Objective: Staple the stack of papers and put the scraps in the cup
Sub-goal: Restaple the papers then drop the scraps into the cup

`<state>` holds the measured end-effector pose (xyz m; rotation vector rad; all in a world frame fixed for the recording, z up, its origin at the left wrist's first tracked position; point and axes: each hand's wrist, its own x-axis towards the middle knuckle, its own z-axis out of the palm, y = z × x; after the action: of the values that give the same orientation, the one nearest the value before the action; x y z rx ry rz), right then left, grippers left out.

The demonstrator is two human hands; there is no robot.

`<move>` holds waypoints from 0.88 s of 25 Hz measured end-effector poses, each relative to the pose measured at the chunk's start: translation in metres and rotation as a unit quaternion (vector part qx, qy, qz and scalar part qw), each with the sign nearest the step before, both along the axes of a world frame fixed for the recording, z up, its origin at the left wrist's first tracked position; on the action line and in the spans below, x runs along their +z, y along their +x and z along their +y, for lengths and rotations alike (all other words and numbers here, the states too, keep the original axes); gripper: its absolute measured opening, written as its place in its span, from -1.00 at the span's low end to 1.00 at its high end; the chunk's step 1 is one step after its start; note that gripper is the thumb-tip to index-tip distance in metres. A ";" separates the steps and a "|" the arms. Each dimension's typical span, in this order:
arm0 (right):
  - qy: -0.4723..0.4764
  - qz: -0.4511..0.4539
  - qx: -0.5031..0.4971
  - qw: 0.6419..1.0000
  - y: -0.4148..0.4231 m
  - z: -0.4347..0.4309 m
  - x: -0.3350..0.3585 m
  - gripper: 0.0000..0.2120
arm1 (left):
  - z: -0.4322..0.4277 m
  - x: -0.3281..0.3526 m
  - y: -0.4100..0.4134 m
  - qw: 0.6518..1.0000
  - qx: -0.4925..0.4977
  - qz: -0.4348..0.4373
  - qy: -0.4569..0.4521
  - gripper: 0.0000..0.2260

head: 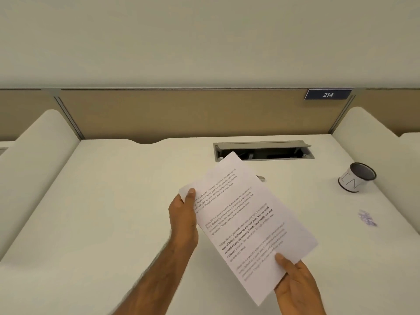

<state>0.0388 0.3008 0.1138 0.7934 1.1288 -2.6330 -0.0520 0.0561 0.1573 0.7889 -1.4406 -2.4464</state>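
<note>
both hands, left hand [183, 214] and right hand [295, 285], pinch opposite corners of the tilted stack of papers [247, 223] above the desk [113, 201].

We see the stack of papers [247, 223], white sheets of printed text, held tilted above the desk. The cup [356, 177] stands well right of it, with the bluish scraps [367, 218] lying just before it.

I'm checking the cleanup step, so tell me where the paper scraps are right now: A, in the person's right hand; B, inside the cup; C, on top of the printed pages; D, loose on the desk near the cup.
D: the scraps lie loose on the desk, in front of the cup.
</note>
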 end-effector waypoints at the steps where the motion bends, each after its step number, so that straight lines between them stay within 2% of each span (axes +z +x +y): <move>1: -0.005 -0.008 -0.009 1.000 -0.001 0.004 -0.002 -0.60 | 0.005 0.004 -0.003 1.000 0.016 0.007 0.003 -0.84; 4: -0.001 -0.020 -0.028 0.999 -0.016 0.028 0.000 -0.61 | 0.012 0.015 -0.016 1.000 0.031 0.005 0.002 -0.84; 8: -0.009 0.009 -0.027 1.000 -0.040 0.054 0.003 -0.68 | 0.022 0.025 -0.030 0.999 -0.034 -0.021 -0.022 -0.87; 15: -0.041 0.019 -0.007 0.999 -0.048 0.072 -0.002 -0.66 | 0.041 0.037 -0.028 0.998 -0.042 -0.010 -0.040 -0.88; 22: -0.045 0.000 -0.033 0.998 -0.045 0.080 -0.006 -0.61 | 0.055 0.046 -0.026 0.997 -0.055 -0.008 -0.047 -0.97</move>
<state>-0.0061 0.3805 0.1077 0.8269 0.9921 -2.7166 -0.0777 0.1111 0.2031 0.7281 -1.6333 -2.4355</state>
